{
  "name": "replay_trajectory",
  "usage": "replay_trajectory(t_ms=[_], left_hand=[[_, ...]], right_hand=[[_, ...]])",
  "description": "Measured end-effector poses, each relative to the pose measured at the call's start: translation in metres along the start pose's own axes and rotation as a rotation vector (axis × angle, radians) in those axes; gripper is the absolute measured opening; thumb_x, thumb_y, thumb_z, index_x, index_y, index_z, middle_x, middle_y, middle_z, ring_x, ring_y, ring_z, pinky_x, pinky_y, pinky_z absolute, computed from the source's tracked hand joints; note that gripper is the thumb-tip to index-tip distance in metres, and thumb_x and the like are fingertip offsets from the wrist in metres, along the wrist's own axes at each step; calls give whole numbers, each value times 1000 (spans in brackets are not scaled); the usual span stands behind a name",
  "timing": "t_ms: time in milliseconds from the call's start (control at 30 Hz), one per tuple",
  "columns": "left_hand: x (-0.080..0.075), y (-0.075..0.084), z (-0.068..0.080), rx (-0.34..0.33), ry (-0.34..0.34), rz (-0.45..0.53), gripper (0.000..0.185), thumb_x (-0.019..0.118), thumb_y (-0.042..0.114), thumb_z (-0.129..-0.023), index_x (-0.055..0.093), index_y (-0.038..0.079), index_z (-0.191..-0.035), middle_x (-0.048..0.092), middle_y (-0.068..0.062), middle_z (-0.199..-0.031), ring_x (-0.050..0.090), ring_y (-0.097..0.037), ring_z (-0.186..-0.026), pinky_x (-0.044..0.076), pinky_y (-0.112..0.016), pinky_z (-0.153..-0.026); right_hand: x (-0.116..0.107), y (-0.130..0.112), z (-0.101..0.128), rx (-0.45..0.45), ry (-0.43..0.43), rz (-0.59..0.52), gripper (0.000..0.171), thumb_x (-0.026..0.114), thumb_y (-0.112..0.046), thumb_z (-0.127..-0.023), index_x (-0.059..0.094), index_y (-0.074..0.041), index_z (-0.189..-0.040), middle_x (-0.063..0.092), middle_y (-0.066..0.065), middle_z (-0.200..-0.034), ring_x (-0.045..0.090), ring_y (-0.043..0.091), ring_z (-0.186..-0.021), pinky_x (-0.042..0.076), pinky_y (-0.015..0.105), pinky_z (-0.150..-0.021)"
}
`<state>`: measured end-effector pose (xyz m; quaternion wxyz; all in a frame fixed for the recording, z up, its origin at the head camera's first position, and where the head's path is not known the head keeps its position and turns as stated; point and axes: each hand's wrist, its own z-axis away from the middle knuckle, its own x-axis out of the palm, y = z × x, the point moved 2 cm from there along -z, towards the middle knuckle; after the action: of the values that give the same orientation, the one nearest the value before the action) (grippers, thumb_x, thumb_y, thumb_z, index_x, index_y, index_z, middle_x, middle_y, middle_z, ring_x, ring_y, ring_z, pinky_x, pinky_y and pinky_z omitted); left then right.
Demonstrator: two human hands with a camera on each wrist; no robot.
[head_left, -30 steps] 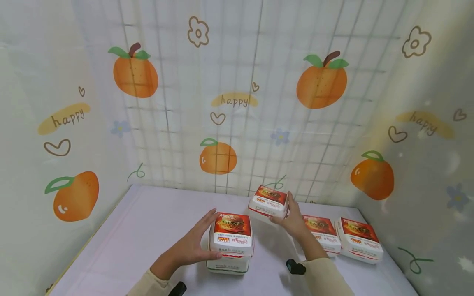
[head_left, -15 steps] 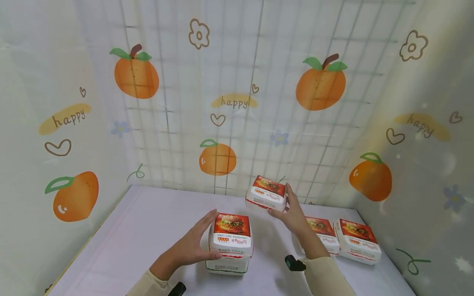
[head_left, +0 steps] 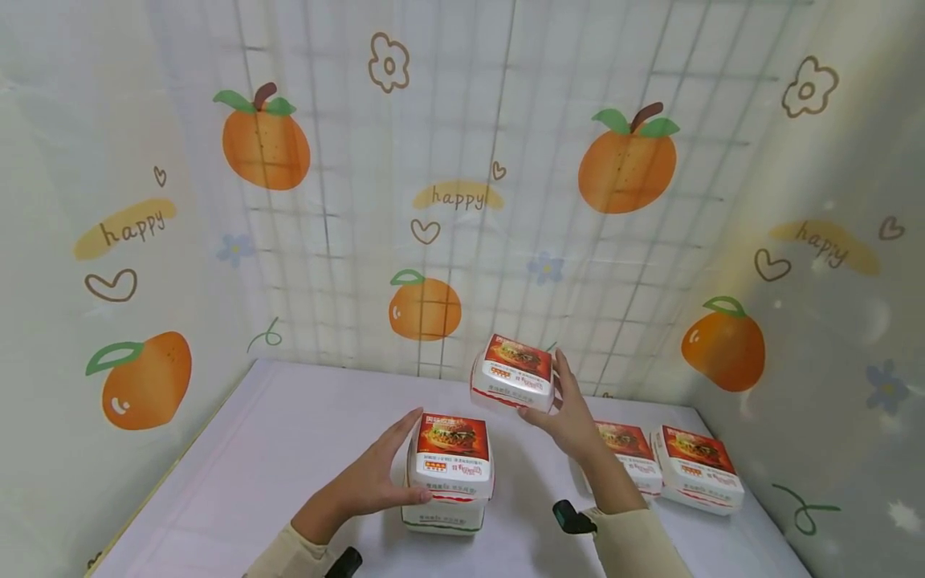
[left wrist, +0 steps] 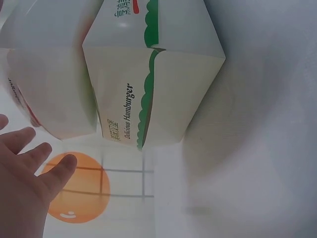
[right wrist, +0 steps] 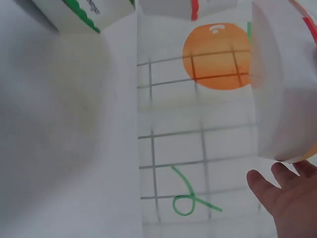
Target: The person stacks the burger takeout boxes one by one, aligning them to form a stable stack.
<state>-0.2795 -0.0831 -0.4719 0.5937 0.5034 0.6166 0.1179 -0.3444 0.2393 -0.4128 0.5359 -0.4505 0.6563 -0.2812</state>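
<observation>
A white hamburger box with a red burger-picture lid [head_left: 453,449] sits on a lower, green-trimmed hamburger box [head_left: 443,519]. My left hand [head_left: 364,484] holds the upper box at its left side, thumb at the front and fingers toward the back; the left wrist view shows the fingers [left wrist: 60,173] spread beside it. My right hand [head_left: 573,424] grips another red-topped hamburger box [head_left: 511,377] by its right side, raised above the table behind and right of the stack. The raised box [right wrist: 285,79] appears in the right wrist view, its far side hidden.
Two more hamburger boxes lie on the right of the table: one [head_left: 627,449] partly behind my right forearm, another [head_left: 699,470] beside it. The pale tabletop [head_left: 289,425] meets a printed curtain [head_left: 347,241] at the back and sides.
My right hand has lifted its hamburger box higher and moved it slightly left, toward the stack. My left hand and the stacked boxes have stayed in place.
</observation>
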Motion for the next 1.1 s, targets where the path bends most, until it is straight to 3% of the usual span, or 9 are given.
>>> replay_trajectory(t_ms=[267,400,567,900,1100], left_hand=[[1,-1,1,-25,-2,16,108,76,62,-72,8,44,-153,18,8,-159,21,-23,-143,29,-64,-104],[1,-2,1,-4,3,12,108,76,61,-73,7,44,-154,17,8,-159,20,-22,-144,28,-63,-105],[0,-1,-1,24,20,0,108,75,61,-74,4,43,-154,14,11,-160,18,-19,-145,27,-61,-107],[-1,1,-2,4,30,6,108,75,61,-74,5,43,-154,14,15,-159,16,-14,-145,26,-61,-107],[-1,0,-3,26,46,26,106,74,59,-77,5,40,-155,18,13,-159,21,-17,-143,30,-58,-107]], right_hand=[[6,-13,16,-36,-18,-7,117,83,-23,-78,-2,-27,-157,8,8,-161,14,37,-144,25,63,-107],[9,-18,21,-55,-23,17,116,83,-29,-77,0,-26,-158,10,8,-161,15,38,-144,24,63,-107],[12,-24,25,-100,-35,23,114,82,-31,-78,0,-30,-157,11,8,-161,17,36,-144,26,63,-107],[24,-29,35,-134,-73,15,113,82,-34,-77,2,-37,-156,16,5,-160,16,31,-145,25,64,-107],[33,-33,42,-156,-101,-7,110,81,-35,-78,4,-36,-156,17,5,-160,17,30,-145,25,64,-106]])
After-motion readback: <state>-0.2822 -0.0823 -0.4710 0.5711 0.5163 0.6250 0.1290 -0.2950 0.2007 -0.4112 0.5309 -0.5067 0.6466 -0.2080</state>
